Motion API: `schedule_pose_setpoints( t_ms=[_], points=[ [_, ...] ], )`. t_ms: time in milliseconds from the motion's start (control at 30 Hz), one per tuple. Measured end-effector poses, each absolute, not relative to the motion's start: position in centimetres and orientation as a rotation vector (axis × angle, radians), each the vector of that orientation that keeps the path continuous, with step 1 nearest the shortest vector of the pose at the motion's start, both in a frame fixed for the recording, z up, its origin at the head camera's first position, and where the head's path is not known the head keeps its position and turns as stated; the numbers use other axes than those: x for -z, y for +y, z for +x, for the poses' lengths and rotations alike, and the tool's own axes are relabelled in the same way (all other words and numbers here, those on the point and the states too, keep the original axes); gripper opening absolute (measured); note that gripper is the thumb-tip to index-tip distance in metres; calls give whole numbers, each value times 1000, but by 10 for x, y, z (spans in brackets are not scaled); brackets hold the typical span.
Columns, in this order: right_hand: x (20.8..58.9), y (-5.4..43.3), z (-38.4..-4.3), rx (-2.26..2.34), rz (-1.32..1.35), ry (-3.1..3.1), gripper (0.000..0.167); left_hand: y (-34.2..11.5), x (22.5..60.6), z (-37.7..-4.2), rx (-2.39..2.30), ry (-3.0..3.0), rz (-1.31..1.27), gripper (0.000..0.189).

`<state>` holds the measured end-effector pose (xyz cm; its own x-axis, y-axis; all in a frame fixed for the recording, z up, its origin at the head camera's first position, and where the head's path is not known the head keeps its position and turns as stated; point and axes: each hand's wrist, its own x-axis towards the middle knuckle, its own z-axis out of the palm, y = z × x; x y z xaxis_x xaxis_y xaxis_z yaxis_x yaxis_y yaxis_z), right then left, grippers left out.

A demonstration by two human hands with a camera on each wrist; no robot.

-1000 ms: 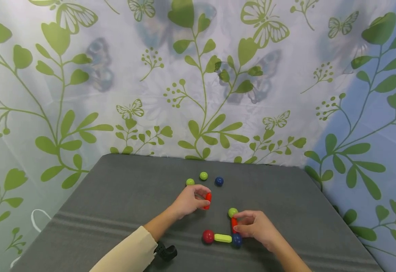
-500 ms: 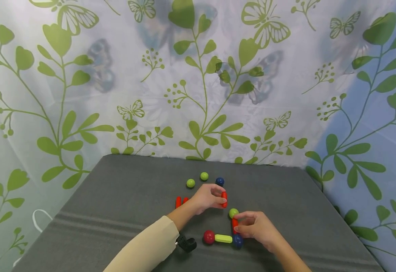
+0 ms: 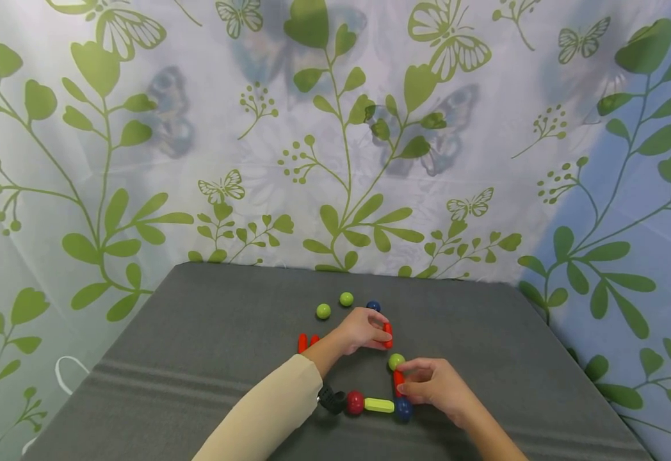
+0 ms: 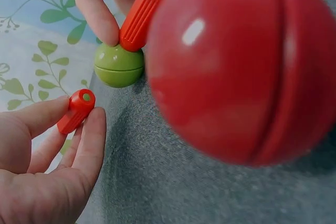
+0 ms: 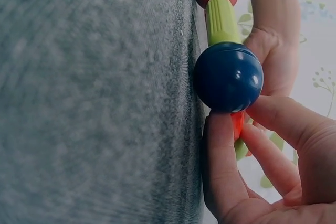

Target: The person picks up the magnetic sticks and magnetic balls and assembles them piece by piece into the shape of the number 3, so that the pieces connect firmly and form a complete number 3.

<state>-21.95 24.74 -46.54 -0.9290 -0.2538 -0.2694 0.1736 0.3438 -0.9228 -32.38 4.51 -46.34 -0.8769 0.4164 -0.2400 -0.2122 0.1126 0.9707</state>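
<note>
My left hand (image 3: 360, 330) pinches a short red ribbed rod (image 4: 79, 109) between thumb and fingers; its near end shows a small green dot. That rod is just beyond a green ball (image 3: 396, 362), apart from it. My right hand (image 3: 432, 384) grips a second red rod (image 3: 399, 383), which joins the green ball to a dark blue ball (image 5: 229, 77). From the blue ball a yellow-green rod (image 3: 379, 404) runs left to a red ball (image 3: 355, 403), making an L shape on the table. In the left wrist view the red ball looms large in front.
Two loose green balls, one nearer (image 3: 323, 311) and one farther (image 3: 346, 299), and a blue ball (image 3: 373, 306) lie beyond my left hand. Two red rods (image 3: 303, 343) lie left of my left forearm. A patterned curtain (image 3: 335, 160) hangs behind the grey table (image 3: 209, 320).
My left hand has carried its red rod rightward, close to the green ball's far side, uncovering the two red rods at left. The right hand has stayed in place on its rod.
</note>
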Motion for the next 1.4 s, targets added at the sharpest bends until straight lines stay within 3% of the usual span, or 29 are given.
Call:
schedule_pose_setpoints(
  t_ms=[1400],
  points=[
    [466,249,-220,1639,-73,2194,49,65,459,-325,-1634,1965,142,25]
  ],
)
